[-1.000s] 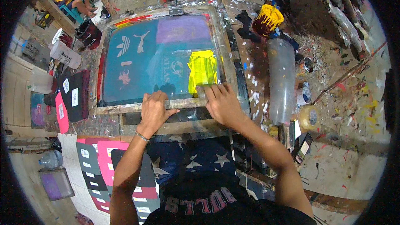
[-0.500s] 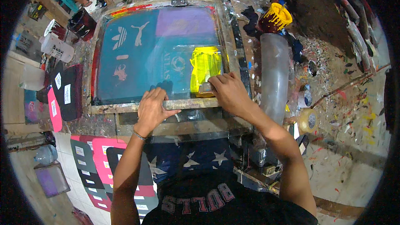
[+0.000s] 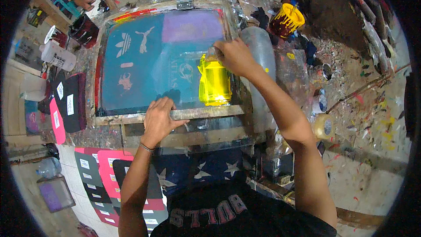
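Observation:
A printing screen with a wooden frame (image 3: 210, 113) and teal mesh (image 3: 149, 72) lies in front of me. My right hand (image 3: 236, 57) is closed round a small squeegee (image 3: 212, 53), mostly hidden by the fingers, at the far end of a patch of bright yellow ink (image 3: 215, 81). This patch covers the mesh's near right part. My left hand (image 3: 159, 120) rests on the near rail of the frame, fingers over it and thumb stretched to the side. Pale stencil shapes (image 3: 124, 45) show on the mesh's left side, and a purple area (image 3: 193, 25) at its far right.
A yellow-dripped ink pot (image 3: 287, 19) stands at the far right, with a translucent grey cylinder (image 3: 258, 52) beside the frame and tape rolls (image 3: 323, 126) nearer. Tubs (image 3: 59, 56) and dark cut pieces (image 3: 75, 101) lie left. Labelled pink and grey pieces (image 3: 109, 166) lie below. Someone sits far left.
My right hand has moved away from me with the squeegee, from the near to the far end of the yellow ink. The grey cylinder sits further left. My left hand stays on the frame.

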`<action>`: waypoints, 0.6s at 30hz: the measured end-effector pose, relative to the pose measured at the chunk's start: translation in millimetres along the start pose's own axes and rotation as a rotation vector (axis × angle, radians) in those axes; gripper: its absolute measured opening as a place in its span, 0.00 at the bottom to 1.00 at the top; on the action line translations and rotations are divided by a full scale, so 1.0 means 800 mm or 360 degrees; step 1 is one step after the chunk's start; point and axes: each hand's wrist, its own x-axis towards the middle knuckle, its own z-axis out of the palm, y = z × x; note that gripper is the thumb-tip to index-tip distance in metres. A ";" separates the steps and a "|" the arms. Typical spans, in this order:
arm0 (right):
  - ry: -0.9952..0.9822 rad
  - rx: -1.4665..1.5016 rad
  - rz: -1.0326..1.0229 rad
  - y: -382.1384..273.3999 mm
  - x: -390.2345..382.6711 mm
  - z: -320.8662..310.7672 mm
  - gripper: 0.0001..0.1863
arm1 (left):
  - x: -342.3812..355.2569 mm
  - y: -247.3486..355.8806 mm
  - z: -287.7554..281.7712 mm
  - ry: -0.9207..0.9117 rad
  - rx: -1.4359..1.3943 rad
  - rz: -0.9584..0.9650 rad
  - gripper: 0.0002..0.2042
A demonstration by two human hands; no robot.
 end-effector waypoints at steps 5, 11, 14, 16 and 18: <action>0.0151 -0.0033 -0.0083 -0.043 -0.067 0.017 0.11 | -0.003 -0.003 0.001 -0.0051 -0.0001 -0.0033 0.27; 0.0069 0.0011 -0.0068 -0.088 -0.129 0.004 0.09 | -0.012 0.005 0.002 0.0095 0.0159 0.0049 0.26; 0.0122 -0.0058 -0.0095 -0.087 -0.131 0.005 0.08 | -0.028 0.021 0.014 0.0322 0.0298 0.0033 0.25; 0.0224 -0.0173 -0.0183 -0.091 -0.134 0.005 0.08 | -0.029 0.024 0.017 0.0389 0.0322 0.0000 0.26; 0.0321 -0.0289 -0.0218 -0.109 -0.147 0.000 0.11 | -0.032 0.028 0.012 0.0474 0.0309 -0.0022 0.26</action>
